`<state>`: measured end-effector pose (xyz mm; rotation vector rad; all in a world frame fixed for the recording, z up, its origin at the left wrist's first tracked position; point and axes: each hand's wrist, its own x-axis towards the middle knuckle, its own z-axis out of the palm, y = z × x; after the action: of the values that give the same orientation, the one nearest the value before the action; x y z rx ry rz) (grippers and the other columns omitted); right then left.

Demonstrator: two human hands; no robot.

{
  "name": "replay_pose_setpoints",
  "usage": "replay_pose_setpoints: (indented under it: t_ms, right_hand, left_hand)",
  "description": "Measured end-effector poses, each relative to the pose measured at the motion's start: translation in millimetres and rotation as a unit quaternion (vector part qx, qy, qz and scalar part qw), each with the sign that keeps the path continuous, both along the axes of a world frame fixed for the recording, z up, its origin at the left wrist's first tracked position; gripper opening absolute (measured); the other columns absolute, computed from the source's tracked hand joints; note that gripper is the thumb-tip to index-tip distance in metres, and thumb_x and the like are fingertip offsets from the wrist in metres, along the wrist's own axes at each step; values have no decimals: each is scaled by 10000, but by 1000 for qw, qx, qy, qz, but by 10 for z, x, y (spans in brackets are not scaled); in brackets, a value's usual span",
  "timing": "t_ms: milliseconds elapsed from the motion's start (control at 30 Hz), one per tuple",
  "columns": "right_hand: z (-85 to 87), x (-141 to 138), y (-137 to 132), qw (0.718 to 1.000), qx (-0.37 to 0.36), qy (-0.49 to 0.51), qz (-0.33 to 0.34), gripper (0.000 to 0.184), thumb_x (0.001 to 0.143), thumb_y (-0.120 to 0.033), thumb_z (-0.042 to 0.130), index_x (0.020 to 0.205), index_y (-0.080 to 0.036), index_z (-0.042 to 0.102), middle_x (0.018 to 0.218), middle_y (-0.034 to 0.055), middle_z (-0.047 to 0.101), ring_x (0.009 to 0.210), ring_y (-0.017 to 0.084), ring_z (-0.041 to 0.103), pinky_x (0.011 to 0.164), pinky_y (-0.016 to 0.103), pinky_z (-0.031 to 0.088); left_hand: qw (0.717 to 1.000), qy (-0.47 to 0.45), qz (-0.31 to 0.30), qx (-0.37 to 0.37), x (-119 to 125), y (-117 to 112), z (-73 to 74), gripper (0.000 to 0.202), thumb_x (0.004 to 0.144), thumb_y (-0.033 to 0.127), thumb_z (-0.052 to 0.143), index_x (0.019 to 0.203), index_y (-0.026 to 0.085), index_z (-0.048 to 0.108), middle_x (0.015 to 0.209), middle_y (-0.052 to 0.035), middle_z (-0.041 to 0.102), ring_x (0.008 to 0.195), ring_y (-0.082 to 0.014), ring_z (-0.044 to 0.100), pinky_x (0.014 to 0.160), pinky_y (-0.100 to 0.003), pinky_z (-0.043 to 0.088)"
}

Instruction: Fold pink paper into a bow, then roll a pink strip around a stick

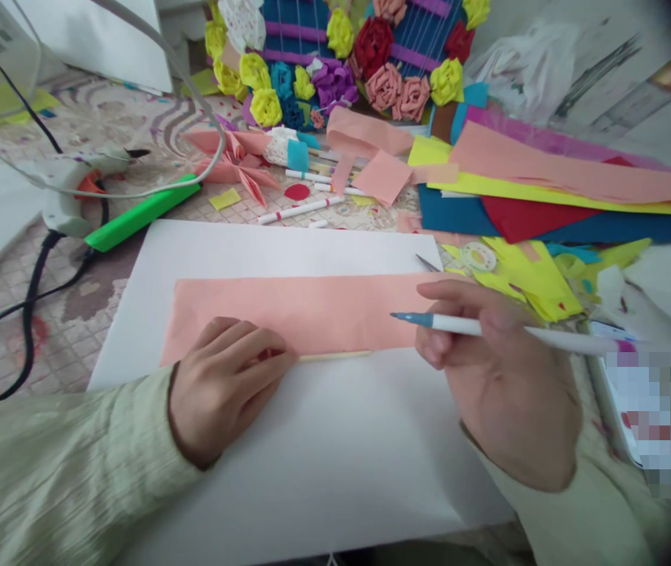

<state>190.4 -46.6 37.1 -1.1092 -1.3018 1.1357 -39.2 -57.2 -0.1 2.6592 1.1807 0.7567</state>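
The right hand [506, 385] is closed loosely around a white pen [456, 324], its blue tip pointing left over a pink paper strip [311, 310]. The left hand [232, 385] lies palm down with bent fingers, their tips gathered at the strip's lower edge. There a thin pale stick [338, 356] runs along the edge; whether the fingers pinch it or only press down, I cannot tell.

The strip lies flat across a large white sheet [335, 456]. The left hand covers part of its lower edge, and the right hand hides its right end. Just above that end a dark pointed tip [428, 263] shows on the sheet, the rest of it out of sight.

To the right of the sheet are yellow scraps [539, 275], with a small white ring [479, 257] among them. Beyond these, coloured papers [547, 161] overlap in pink, yellow, red and blue. Past the sheet's far edge lie markers [300, 210] and folded pink pieces [241, 161]; behind them stands a blue panel [305, 35] crowded with paper flowers [374, 43].

On the left, a bright green bar [143, 211] sits between the sheet's corner and a glue gun [69, 196], and a white cable [146, 191] loops across both.
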Motion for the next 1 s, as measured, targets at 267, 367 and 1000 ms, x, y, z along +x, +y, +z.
replay_pose_setpoints:
  t_ms: [267, 367, 1000]
  right_hand:
    - [-75, -351, 40, 990, -44, -131, 23, 69, 714, -210, 570, 662, -179, 536, 522, -39, 510, 433, 60, 457, 376, 168, 370]
    - [-151, -393, 41, 983, -34, -177, 26, 66, 695, -184, 583, 659, -175, 528, 503, -46, 518, 419, 55, 466, 377, 153, 378]
    - [-312, -383, -17, 960, 0, -275, 43, 72, 707, -212, 570, 644, -220, 537, 538, -33, 542, 460, 89, 483, 395, 190, 392]
  left_hand:
    - [1000, 8, -7, 0, -7, 10, 11, 169, 761, 109, 488, 868, 205, 576, 805, -9, 596, 700, -131, 509, 687, -305, 388]
    - [1000, 7, -10, -1, -10, 9, 0, 170, 757, 101, 490, 870, 193, 578, 810, -13, 598, 699, -132, 507, 688, -310, 388]
    - [999, 18, 7, -48, 5, 2, 54, 171, 765, 122, 490, 874, 221, 577, 809, 5, 603, 694, -126, 515, 698, -313, 379]
